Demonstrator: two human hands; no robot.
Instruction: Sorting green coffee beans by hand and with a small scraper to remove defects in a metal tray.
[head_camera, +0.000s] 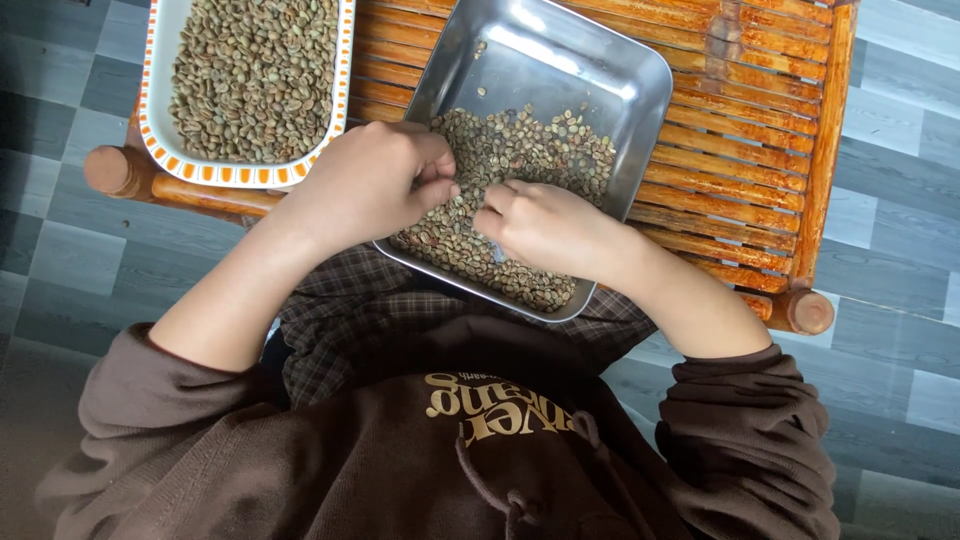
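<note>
steel tray (640, 75) of green coffee beans (520, 160) sits mid-table, overhanging the near edge. left hand (365, 185) fingertips pinched together over the beans; right hand (545, 225) fingers curled among them, grip unclear. best picked few at a time, keeping rejects apart from the full white dish (160, 130) at the table's left corner.

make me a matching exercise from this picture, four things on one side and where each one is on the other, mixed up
Things:
1. metal tray
2. white dish
3. left hand
4. right hand

Places:
A. far left on the wooden table, full of beans
B. over the near right part of the bean pile, fingertips pointing left
C. middle of the table, beans heaped at its near end, far end nearly bare
D. at the tray's left edge, fingers pinched together over the beans

Pairs: 1-C, 2-A, 3-D, 4-B
</note>
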